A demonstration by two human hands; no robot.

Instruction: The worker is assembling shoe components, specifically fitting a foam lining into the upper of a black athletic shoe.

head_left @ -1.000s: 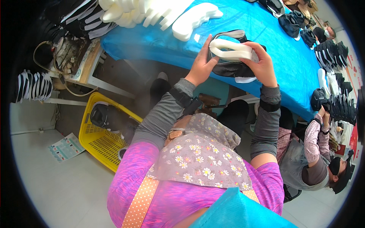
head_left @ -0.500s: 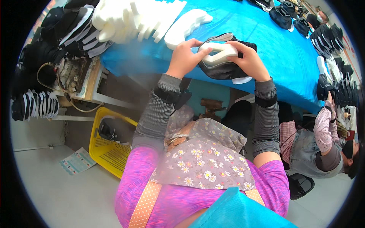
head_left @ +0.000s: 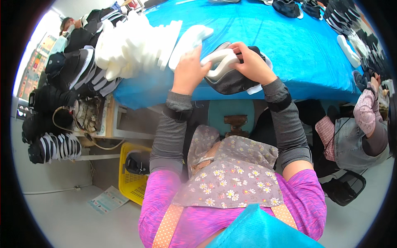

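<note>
A black fabric piece like a soft shoe (head_left: 231,84), with a white edge, sits at the near edge of the blue-covered table. In its opening lies a bent white foam piece (head_left: 225,59), partly tucked inside. My right hand (head_left: 254,64) grips the foam from the right, fingers above and thumb below. At the left end of the foam is my left hand (head_left: 189,71), fingers and thumb apart, the thumb beside or touching the foam. Just beyond my left fingers rests another curved white foam piece (head_left: 193,34), partly hidden by them.
Stacked white foam pieces (head_left: 132,47) stand at the left, beside piles of black and white items (head_left: 76,66). More black items (head_left: 286,8) line the far table edge. A yellow basket (head_left: 131,184) is below left. A co-worker (head_left: 351,138) sits at the right.
My left hand has loosened from the foam piece and shifted to its left end. My right hand still grips it. The whole view has swung, showing more of the left side.
</note>
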